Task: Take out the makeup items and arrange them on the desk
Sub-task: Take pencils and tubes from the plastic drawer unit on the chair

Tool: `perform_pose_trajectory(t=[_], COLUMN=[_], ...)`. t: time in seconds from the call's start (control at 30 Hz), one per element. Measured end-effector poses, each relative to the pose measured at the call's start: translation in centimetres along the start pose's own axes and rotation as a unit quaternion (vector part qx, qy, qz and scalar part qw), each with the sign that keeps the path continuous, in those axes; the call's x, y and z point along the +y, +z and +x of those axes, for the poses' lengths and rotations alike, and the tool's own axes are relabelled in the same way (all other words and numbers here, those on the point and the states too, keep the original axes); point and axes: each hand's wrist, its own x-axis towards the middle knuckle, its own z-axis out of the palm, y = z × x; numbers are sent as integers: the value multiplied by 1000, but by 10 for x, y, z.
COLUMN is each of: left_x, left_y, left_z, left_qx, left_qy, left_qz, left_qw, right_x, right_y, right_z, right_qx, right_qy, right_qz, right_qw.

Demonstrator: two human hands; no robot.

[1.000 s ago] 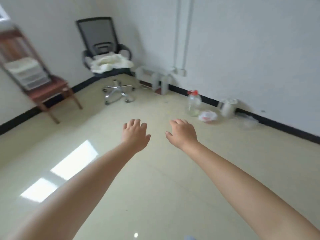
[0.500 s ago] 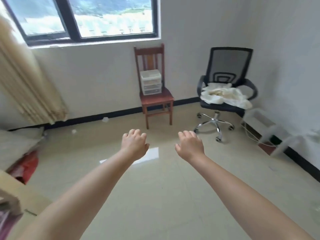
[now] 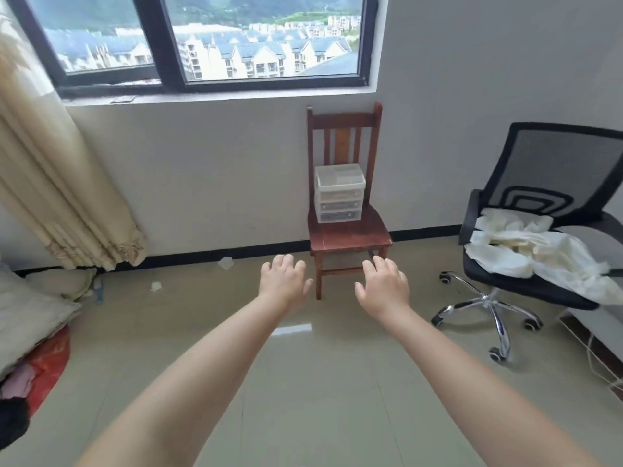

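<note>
Translucent plastic drawer box (image 3: 339, 193), slatted wooden chair (image 3: 347, 230), glossy tiles (image 3: 303, 382)

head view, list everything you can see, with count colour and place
drawer organizer: 1, clear plastic, on the wooden chair seat
wooden chair: 1, reddish brown, against the wall under the window
office chair: 1, black mesh with chrome base, right
cloth: 1, white, heaped on the office chair seat
window: 1, dark frame, top, with buildings outside
curtain: 1, beige, left
paper scraps: 2, white, on the floor by the baseboard
red bag: 1, lower left floor
floor: beige glossy tiles
left hand: 1, empty, fingers relaxed, held out over the floor
right hand: 1, empty, fingers relaxed, held out over the floor
</note>
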Motion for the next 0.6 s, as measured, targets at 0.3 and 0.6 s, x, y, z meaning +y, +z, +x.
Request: perform_pose_trajectory(t=[0.3,0.6], left_x=[3,-6], left_y=[-1,18], left_z=[251,488], left_qx=[-28,-61], left_qy=[59,8], left_qz=[-12,-33], left_qw=[998,998], right_x=[33,88], right_y=[19,58], right_z=[229,476], right_qx=[-24,-69], right_qy=[45,33], right_qz=[6,-6], right_qw=[999,997])
